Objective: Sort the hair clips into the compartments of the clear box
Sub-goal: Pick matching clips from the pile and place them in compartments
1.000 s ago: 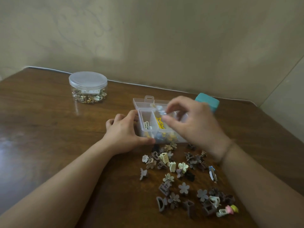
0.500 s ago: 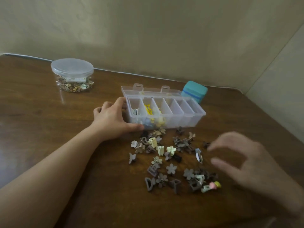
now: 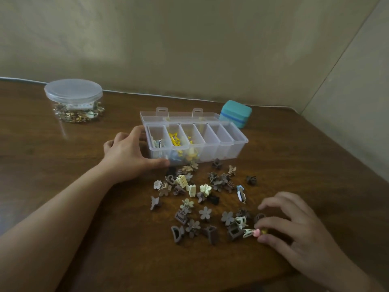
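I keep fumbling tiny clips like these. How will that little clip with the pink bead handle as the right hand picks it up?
The pink-bead clip looks small and plastic, so probably light and stiff. Its rounded bead may slip between the right hand's fingers. It touches neighbouring clips in the pile, so lifting it may nudge them.

A person's left hand (image 3: 128, 153) grips the left end of a clear box (image 3: 237, 147) on a wooden tabletop (image 3: 63, 165), while the right hand (image 3: 294, 232) pinches a pink-and-yellow clip (image 3: 253, 232) at the edge of scattered hair clips (image 3: 202, 199).
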`<state>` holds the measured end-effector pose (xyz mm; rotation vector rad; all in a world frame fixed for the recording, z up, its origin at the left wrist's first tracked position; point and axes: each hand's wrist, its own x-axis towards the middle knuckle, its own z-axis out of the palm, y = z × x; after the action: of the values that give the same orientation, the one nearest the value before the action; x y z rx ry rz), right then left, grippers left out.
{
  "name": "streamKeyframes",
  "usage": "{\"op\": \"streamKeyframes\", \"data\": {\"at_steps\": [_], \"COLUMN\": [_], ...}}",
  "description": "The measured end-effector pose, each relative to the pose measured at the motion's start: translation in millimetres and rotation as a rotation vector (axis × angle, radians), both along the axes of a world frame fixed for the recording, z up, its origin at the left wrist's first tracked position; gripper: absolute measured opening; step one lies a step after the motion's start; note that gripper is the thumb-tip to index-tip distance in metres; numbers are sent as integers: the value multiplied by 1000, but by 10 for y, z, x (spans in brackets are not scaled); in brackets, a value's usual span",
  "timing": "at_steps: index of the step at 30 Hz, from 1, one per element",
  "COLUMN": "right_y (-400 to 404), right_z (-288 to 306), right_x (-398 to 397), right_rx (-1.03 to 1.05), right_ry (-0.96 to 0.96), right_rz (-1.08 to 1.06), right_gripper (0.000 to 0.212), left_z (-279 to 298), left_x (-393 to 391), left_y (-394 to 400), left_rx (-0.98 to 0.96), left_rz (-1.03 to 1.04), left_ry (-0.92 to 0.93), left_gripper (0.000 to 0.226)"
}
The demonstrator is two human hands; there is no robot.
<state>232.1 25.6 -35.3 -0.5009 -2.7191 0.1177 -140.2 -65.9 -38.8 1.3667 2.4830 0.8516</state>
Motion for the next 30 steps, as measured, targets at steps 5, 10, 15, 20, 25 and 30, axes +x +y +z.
{"op": "streamKeyframes", "data": {"at_steps": [5, 10, 15, 20, 25, 30], "right_y": [13, 44, 108, 114, 408, 365], "right_z": [236, 588, 581, 457, 666, 719], "right_x": [-148, -949, -2079, -2275, -1639, -989], "right_rx": [-218, -418, -315, -199, -136, -180], "right_ry": [200, 436, 397, 265, 335, -274], "right_rz": [-20, -62, -40, -33, -126, -232], "right_gripper": [9, 15, 7, 26, 4, 16], "left_z": [-14, -12, -14, -31, -16, 15], "left_x": [-23, -6, -15, -26, -1, 16], "left_y": [-7, -2, -10, -10, -12, -24], "left_rx": [-3, 30, 27, 34, 42, 30], "left_rz": [3, 9, 3, -7, 4, 10], "left_ry": [-4, 34, 38, 34, 21, 13], "left_gripper": [113, 100, 100, 100, 101, 101]}}
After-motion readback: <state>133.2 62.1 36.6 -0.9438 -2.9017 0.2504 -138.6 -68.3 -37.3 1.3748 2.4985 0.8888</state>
